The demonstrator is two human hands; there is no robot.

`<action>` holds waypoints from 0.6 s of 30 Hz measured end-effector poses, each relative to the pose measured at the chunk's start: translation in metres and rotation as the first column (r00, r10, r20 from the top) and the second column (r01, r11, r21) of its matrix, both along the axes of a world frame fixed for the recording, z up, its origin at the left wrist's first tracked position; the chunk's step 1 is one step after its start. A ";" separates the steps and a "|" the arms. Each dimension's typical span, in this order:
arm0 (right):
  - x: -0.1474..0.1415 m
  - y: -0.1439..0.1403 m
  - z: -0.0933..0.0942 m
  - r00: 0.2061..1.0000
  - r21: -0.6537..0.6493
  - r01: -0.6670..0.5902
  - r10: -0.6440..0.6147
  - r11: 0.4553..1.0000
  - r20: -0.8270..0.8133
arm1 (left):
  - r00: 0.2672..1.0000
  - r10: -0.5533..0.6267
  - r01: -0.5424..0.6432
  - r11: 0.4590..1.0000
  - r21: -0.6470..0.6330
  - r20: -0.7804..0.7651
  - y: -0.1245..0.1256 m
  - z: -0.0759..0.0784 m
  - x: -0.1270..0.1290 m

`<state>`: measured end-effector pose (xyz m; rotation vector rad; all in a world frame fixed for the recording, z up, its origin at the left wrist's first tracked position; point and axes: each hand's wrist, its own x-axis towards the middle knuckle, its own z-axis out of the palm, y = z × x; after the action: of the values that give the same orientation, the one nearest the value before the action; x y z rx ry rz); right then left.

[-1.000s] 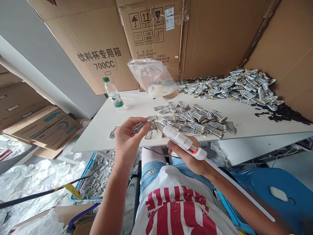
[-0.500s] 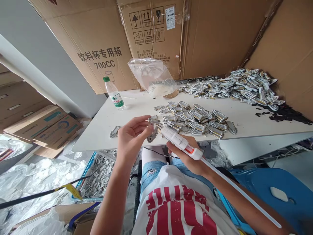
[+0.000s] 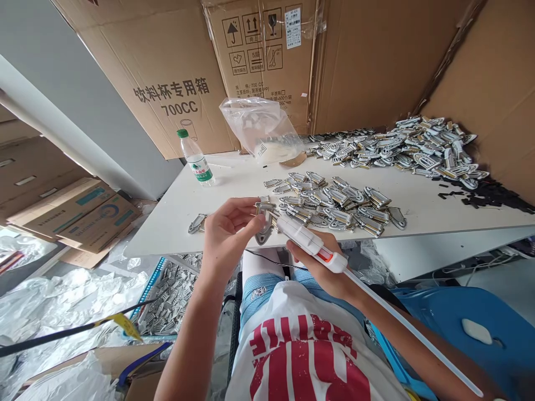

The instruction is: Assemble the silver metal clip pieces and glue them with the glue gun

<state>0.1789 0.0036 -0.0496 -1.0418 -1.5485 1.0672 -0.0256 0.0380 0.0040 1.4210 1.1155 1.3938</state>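
Left hand [image 3: 228, 234] pinches a metal clip [image 3: 263, 225] at the table [image 3: 175, 214] edge; right hand [image 3: 326, 270] grips a white glue gun [image 3: 309, 243], nozzle at the clip

The left carton [image 3: 167, 83] behind the table's far edge reads "饮料杯专用箱" and "700CC". The next carton [image 3: 259, 61] bears handling pictograms and "700 CC". The shirt's [image 3: 305, 356] red letters are unreadable.

Bright even daylight, soft shadows — sharp, wide-angle edge distortion
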 end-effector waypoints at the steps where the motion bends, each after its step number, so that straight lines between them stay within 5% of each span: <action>1: 0.000 0.000 0.000 1.000 0.005 0.002 -0.002 1.000 0.003 | 1.000 -0.003 0.003 1.000 -0.002 0.001 0.000 0.000 0.000; 18: -0.001 -0.002 -0.004 1.000 0.056 -0.007 0.008 0.998 -0.005 | 1.000 0.005 -0.006 1.000 0.029 0.012 -0.006 -0.001 -0.001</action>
<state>0.1783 0.0017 -0.0537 -0.9951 -1.5708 1.0247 -0.0264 0.0317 0.0034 1.4292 1.0964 1.4258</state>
